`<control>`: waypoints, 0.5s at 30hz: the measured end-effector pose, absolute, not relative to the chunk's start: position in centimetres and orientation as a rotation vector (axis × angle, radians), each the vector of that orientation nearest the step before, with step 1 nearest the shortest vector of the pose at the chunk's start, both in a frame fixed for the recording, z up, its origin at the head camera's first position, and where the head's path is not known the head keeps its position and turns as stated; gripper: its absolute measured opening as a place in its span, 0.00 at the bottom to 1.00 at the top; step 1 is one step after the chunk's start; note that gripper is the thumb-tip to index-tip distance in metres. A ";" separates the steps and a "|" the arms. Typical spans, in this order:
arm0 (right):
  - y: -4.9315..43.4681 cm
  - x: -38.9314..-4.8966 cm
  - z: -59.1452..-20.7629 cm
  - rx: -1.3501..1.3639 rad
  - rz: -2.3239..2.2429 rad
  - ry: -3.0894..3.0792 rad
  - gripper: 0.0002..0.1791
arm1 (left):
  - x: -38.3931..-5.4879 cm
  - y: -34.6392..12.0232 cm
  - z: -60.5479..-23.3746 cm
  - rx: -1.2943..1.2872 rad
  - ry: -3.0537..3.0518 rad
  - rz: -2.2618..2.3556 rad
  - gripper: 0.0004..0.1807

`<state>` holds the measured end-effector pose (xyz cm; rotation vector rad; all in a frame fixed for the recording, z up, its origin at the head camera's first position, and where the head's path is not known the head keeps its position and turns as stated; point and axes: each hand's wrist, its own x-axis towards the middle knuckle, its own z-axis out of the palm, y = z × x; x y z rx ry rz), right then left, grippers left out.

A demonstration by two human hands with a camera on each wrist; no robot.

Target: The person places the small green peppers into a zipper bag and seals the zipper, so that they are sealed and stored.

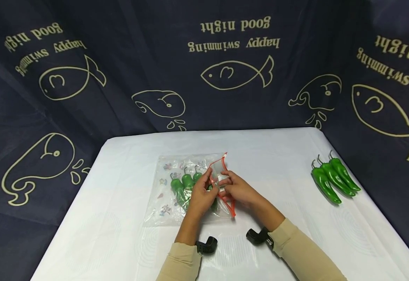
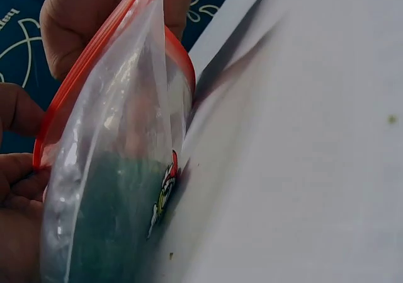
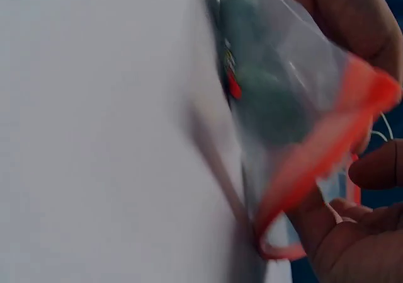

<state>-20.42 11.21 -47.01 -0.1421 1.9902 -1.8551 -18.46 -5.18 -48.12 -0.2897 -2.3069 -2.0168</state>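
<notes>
A clear zip bag (image 1: 155, 212) with a red-edged mouth and small printed figures lies on the table. Several green peppers (image 1: 187, 181) show through its plastic. At the near side of the mouth, my left hand (image 1: 201, 197) pinches the red rim (image 2: 66, 109) between thumb and fingers. My right hand (image 1: 241, 190) is at the mouth, its fingers spread and reaching in past the red edge. In the right wrist view, the thumb (image 3: 381, 166) stands apart from the other fingers, and the bag is blurred. Part of the peppers is hidden behind my left hand.
Three more green peppers (image 1: 334, 177) lie side by side at the right of the white-covered table (image 1: 278, 152). A dark curtain (image 1: 148, 58) printed with fish and lettering surrounds the far side and both flanks. Black wrist cameras (image 1: 208, 246) hang below each wrist.
</notes>
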 end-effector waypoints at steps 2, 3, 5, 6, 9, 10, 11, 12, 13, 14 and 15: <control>11.9 -20.7 -46.6 -0.191 -1.837 2.043 0.37 | -18.6 -5.1 -48.2 -0.274 -2.307 -2.015 0.39; 12.4 -20.8 -46.4 -0.223 -1.832 2.069 0.36 | -18.6 -5.1 -48.3 -0.267 -2.307 -2.018 0.39; 13.4 -21.0 -46.0 -0.271 -1.814 2.145 0.33 | -18.7 -5.1 -48.3 -0.265 -2.303 -2.016 0.39; 13.9 -21.1 -45.7 -0.290 -1.807 2.182 0.31 | -18.7 -5.1 -48.3 -0.263 -2.304 -2.009 0.38; 15.9 -21.3 -45.1 -0.330 -1.788 2.264 0.28 | -18.7 -5.1 -48.3 -0.253 -2.308 -1.999 0.38; 16.6 -21.4 -44.9 -0.324 -1.776 2.299 0.28 | -18.6 -5.1 -48.3 -0.250 -2.306 -1.999 0.38; 17.3 -21.4 -44.7 -0.325 -1.765 2.331 0.27 | -18.6 -5.1 -48.4 -0.243 -2.305 -2.002 0.38; 17.9 -21.4 -44.5 -0.323 -1.749 2.370 0.27 | -18.6 -5.1 -48.4 -0.238 -2.301 -2.005 0.38; 18.6 -21.4 -44.3 -0.319 -1.725 2.416 0.27 | -18.6 -5.1 -48.5 -0.239 -2.291 -2.013 0.39; 19.3 -21.4 -44.1 -0.310 -1.700 2.465 0.27 | -18.5 -5.1 -48.6 -0.240 -2.279 -2.023 0.39; 20.0 -21.4 -43.9 -0.298 -1.662 2.523 0.27 | -18.5 -5.1 -48.6 -0.237 -2.268 -2.029 0.38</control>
